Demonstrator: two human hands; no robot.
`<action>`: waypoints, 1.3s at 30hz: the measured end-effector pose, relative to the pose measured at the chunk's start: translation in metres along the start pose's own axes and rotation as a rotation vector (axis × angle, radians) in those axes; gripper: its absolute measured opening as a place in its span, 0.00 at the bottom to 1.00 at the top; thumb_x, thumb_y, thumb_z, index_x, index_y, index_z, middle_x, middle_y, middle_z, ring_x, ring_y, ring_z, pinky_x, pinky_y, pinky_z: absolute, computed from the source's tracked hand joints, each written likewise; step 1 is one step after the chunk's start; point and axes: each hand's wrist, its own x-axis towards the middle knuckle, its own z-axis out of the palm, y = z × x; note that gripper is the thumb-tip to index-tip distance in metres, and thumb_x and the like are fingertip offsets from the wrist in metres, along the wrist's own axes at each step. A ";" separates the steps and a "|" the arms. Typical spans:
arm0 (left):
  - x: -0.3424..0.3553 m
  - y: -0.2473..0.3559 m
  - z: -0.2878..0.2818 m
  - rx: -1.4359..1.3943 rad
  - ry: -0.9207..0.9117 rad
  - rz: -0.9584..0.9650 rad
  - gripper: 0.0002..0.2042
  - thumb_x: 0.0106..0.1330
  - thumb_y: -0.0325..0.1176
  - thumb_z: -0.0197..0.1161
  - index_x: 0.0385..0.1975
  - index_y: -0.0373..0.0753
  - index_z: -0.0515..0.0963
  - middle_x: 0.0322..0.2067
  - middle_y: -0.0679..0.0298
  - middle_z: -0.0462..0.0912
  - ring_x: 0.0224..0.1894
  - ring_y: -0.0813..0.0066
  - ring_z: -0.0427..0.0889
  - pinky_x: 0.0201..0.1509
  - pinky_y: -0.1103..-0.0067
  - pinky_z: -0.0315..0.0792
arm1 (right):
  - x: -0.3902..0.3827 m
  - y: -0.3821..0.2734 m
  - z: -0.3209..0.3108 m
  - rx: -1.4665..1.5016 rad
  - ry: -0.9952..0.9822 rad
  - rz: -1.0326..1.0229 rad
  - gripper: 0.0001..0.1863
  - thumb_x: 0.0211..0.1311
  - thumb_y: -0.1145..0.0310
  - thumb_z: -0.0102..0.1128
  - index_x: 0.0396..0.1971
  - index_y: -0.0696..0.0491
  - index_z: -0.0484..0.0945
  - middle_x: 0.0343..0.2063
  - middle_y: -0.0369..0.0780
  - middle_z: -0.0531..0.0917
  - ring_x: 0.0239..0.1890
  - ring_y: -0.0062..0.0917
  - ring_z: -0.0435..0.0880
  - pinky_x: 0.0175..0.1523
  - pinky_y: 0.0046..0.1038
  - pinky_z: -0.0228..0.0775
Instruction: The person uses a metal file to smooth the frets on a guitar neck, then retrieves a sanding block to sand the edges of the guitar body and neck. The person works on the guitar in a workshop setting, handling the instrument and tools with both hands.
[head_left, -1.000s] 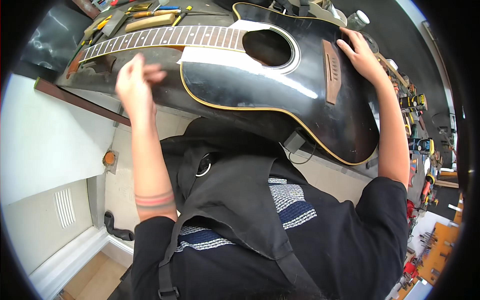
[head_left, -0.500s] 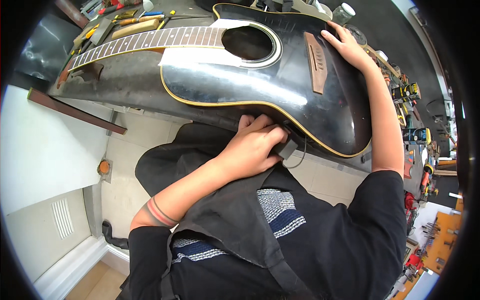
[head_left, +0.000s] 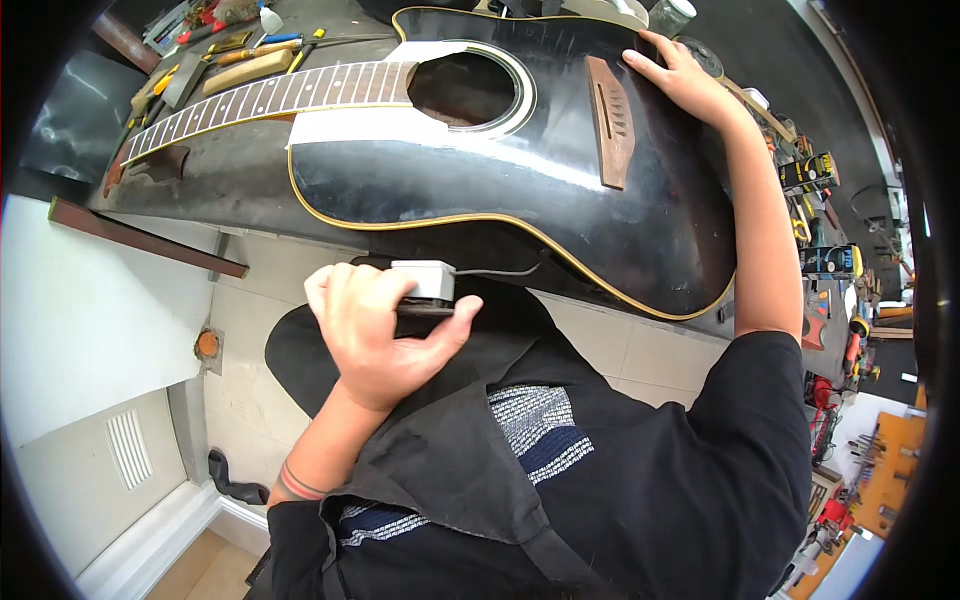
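A black acoustic guitar without strings lies face up on the workbench, its neck pointing left. White sheets cover the top on both sides of the fretboard end. The brown wooden bridge is bare. My left hand, in front of the guitar's near side, is closed on a small grey and black box. From that box a thin dark cable runs toward the guitar's side; its far end is hard to make out. My right hand rests flat on the guitar's lower end, fingers extended.
At the bench's back left lie a wooden block and several hand tools. A glass jar stands beyond the guitar. Dark cans and more tools line the right side. A brown bar juts out at the left.
My left hand has moved left and away from the guitar's side with the small box, turning it so its grey face shows. The guitar appears slightly further left; my right hand stays on it.
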 end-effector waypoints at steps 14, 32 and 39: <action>0.012 0.031 0.070 -0.135 -0.097 0.336 0.27 0.52 0.51 0.87 0.40 0.46 0.76 0.28 0.72 0.72 0.27 0.69 0.70 0.42 0.65 0.59 | 0.008 -0.016 -0.011 -0.114 -0.107 0.057 0.49 0.77 0.27 0.53 0.84 0.46 0.61 0.81 0.52 0.65 0.83 0.45 0.65 0.84 0.43 0.58; 0.005 0.022 0.076 -0.352 -0.264 0.319 0.12 0.55 0.32 0.73 0.33 0.44 0.74 0.30 0.67 0.68 0.31 0.67 0.73 0.40 0.66 0.69 | 0.004 -0.021 -0.016 -0.127 -0.113 0.064 0.50 0.74 0.26 0.53 0.85 0.44 0.61 0.81 0.51 0.65 0.82 0.47 0.66 0.84 0.45 0.59; 0.018 0.023 0.060 -0.332 -0.334 0.290 0.22 0.52 0.29 0.73 0.50 0.40 0.86 0.33 0.66 0.75 0.32 0.68 0.77 0.38 0.71 0.70 | 0.004 -0.013 -0.015 -0.111 -0.095 0.040 0.53 0.71 0.22 0.54 0.84 0.44 0.62 0.80 0.56 0.65 0.81 0.54 0.66 0.83 0.49 0.61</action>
